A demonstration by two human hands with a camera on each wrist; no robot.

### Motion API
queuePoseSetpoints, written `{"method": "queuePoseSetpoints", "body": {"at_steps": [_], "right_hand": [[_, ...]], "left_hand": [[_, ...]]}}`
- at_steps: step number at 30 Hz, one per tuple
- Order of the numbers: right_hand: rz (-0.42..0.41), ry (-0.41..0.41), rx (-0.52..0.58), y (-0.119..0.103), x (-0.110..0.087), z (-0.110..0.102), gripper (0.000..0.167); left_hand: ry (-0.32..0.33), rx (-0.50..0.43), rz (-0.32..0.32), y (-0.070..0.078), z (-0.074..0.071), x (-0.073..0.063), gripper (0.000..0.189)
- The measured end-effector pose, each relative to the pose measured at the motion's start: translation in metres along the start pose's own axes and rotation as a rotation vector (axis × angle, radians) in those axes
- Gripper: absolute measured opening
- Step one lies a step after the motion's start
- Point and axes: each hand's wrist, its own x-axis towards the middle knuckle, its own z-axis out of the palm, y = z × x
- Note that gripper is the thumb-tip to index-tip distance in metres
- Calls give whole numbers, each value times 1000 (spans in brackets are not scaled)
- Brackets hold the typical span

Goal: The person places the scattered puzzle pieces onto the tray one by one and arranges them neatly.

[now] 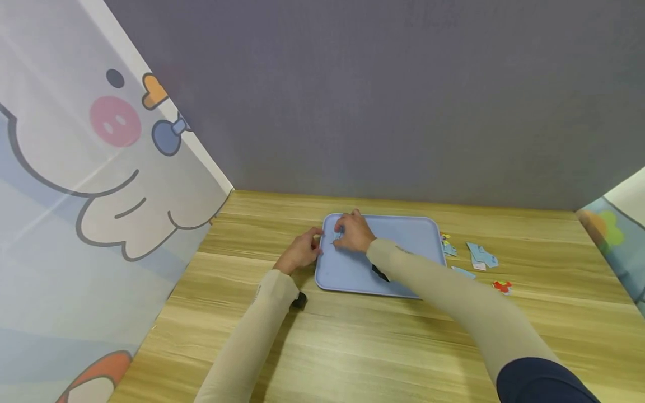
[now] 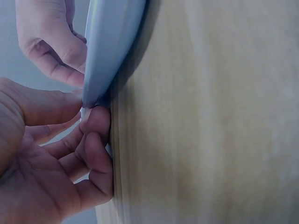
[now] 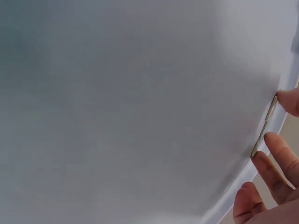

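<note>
- Inside the blue tray (image 1: 403, 240), near its left rim (image 1: 317, 271), was a thin piece (image 3: 265, 125) — the right hand (image 1: 354, 233) pinched it.
- The left hand (image 1: 300, 252) gripped this rim.
- Coloured cutouts (image 1: 482, 256) lay on the wooden table (image 1: 363, 347), before a grey wall (image 1: 378, 101).

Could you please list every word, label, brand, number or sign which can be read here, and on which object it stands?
No text is readable.
Beige fabric left sleeve: small dark print, too small to read.
Beige fabric right sleeve: similar print, too small to read.
Flat light-blue pieces: any marks too small to read.
</note>
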Motion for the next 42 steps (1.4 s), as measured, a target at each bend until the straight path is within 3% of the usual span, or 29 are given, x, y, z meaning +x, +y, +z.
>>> {"method": "queuePoseSetpoints", "body": {"at_steps": [6,15,23,34,42], "right_hand": [[15,-14,-14,-1,-2,-5,28],[22,10,53,4,-16,-30,33],[75,30,95,28,-40,-48,32],[57,102,97,59,-70,-81,34],[31,172,70,79,-94,-103,32]], "left_hand": [[8,7,4,0,1,2,47],[4,7,-16,-3,1,1,48],[15,3,-7,-7,3,-3,48],[40,-1,-16,-10,3,-3,48],[29,6,-7,-4,4,-2,49]]}}
